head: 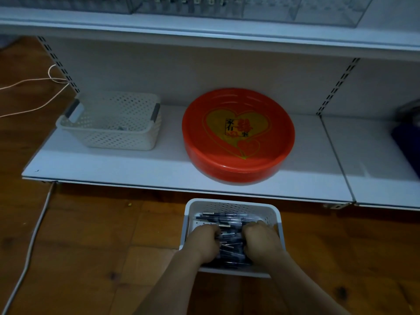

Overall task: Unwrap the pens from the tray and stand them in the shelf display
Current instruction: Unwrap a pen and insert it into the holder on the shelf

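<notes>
A white perforated tray [234,204] sits on the wooden floor just in front of the low shelf. It holds several dark wrapped pens [227,218]. Both of my hands are down inside it. My left hand [204,243] and my right hand [261,241] have their fingers curled into the pile of pens, gripping pens between them. The clear display bins [250,7] stand on the upper shelf at the top of the view, with pens upright in some of them.
On the low white shelf [136,169] stand an off-white perforated basket [113,123] at the left and a round red basin [238,135] with a yellow heart. A white cable [34,235] runs over the floor at the left. A dark object [409,133] shows at the right edge.
</notes>
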A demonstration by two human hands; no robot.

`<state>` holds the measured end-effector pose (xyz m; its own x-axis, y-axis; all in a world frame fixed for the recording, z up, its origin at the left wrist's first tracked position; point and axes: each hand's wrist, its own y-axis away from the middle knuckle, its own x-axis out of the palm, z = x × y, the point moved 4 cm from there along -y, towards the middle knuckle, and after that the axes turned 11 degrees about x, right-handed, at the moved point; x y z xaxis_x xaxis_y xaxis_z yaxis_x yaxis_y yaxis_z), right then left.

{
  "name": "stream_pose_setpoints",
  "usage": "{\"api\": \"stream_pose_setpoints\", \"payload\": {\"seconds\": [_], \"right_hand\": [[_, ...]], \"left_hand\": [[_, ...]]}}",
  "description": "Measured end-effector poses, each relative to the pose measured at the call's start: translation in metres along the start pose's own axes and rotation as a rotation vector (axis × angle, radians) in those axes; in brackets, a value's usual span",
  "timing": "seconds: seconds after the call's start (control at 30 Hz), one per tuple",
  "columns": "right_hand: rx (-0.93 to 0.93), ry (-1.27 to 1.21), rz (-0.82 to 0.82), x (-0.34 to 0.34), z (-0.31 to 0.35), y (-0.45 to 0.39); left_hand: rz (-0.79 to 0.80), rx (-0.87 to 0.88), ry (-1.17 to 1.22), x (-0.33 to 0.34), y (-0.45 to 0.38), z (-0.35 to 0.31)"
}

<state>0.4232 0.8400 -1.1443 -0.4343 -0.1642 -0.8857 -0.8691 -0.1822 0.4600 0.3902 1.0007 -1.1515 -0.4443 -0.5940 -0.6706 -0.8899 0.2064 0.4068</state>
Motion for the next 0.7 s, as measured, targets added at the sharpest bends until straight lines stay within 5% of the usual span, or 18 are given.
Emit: {"api": "stream_pose_setpoints", "payload": {"seconds": [0.37,0.7], "right_hand": [[-0.118,-0.669,-0.065,-0.041,-0.014,-0.006],[0.059,-1.321,-0.141,-0.114,-0.044,0.010]], "left_hand": [[-0.241,0.021,0.163,-0.029,-0.002,-0.010],[-0.316,0.164,0.550,-0.080,0.005,-0.034]]}}
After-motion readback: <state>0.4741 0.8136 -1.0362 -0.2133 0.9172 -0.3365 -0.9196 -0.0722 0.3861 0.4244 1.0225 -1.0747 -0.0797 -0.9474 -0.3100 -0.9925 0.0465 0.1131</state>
